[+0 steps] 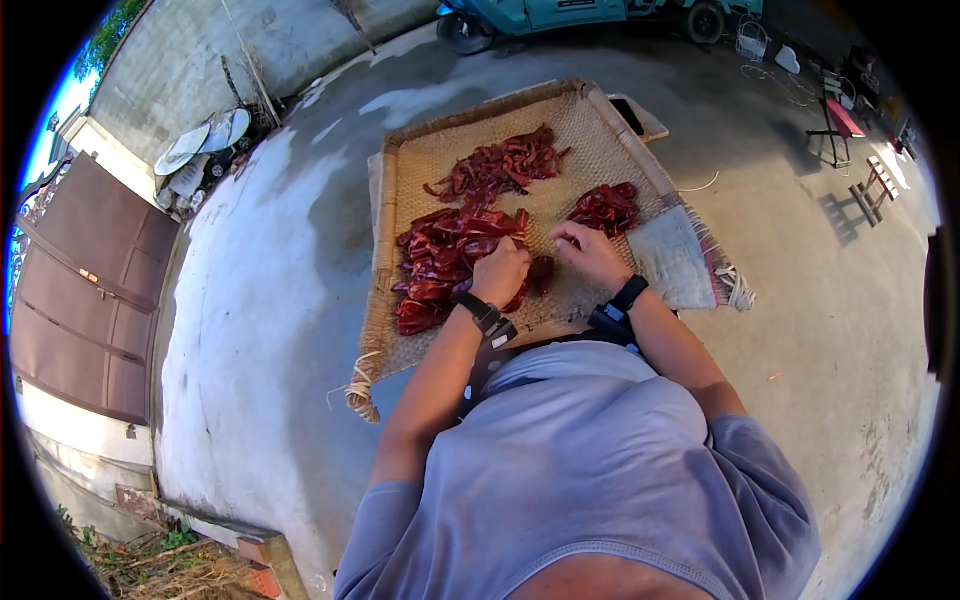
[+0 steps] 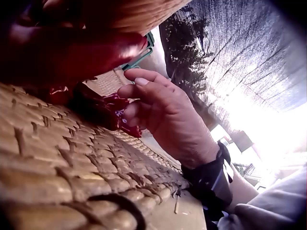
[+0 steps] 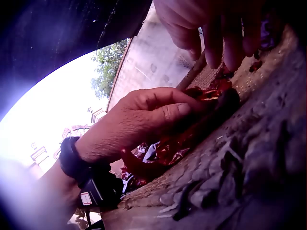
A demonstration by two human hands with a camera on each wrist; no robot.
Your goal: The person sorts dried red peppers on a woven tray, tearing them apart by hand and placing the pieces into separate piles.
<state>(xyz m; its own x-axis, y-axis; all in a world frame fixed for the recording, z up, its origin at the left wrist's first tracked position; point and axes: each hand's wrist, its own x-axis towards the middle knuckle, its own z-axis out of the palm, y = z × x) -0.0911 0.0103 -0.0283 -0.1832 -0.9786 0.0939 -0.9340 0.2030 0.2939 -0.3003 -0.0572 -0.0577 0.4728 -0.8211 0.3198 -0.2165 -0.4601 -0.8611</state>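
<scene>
Chillies [image 1: 455, 255] on a woven tray [image 1: 600, 150], both hands at work among them.

Head view: the red chillies lie in three heaps on the tray, which sits on concrete ground [image 1: 270, 250]. The left hand [image 1: 500, 272] is closed round some at the near edge of the biggest heap. The right hand [image 1: 590, 252] is just beside it, below a smaller heap. A cloth [image 1: 680, 260] lies at the tray's right edge. Left wrist view: the right hand [image 2: 163, 115] curls its fingers and pinches chillies [image 2: 115, 108] just above the weave. Right wrist view: the left hand [image 3: 139, 120] grips chillies [image 3: 187, 139] against the tray, thumb laid along them, with the right hand's fingers [image 3: 225, 38] hanging above.
</scene>
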